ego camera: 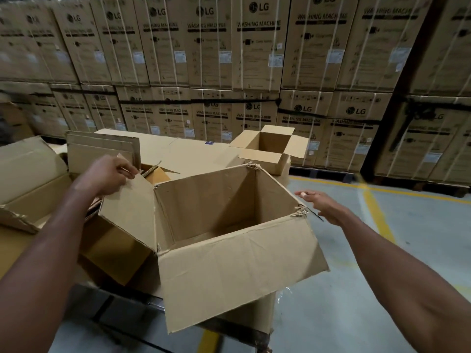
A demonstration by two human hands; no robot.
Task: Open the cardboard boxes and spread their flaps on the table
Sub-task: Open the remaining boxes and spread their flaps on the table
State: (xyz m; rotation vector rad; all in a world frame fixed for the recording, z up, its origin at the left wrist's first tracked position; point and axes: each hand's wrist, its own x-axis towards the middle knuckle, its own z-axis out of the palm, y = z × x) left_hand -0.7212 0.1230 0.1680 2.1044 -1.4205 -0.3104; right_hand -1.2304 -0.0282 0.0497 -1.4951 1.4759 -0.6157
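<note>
Two flaps spread already; the box (229,225) looks light, bendy (corners torn). Your left hand (107,174) pinches the side flap (130,207) edge; right hand (321,203) hovers, fingers (304,194) straight.

The big box (216,212) stands open at the top, its hollow free for a hand to enter from above. At its 9 o'clock the side flap (127,212) and piled cardboard (33,179) crowd the way. At 12 o'clock a small open box (270,146) stands just beside it. From 3 to 5 o'clock bare floor (382,263) leaves open room. Stacked cartons (229,59) wall off the far side.
</note>
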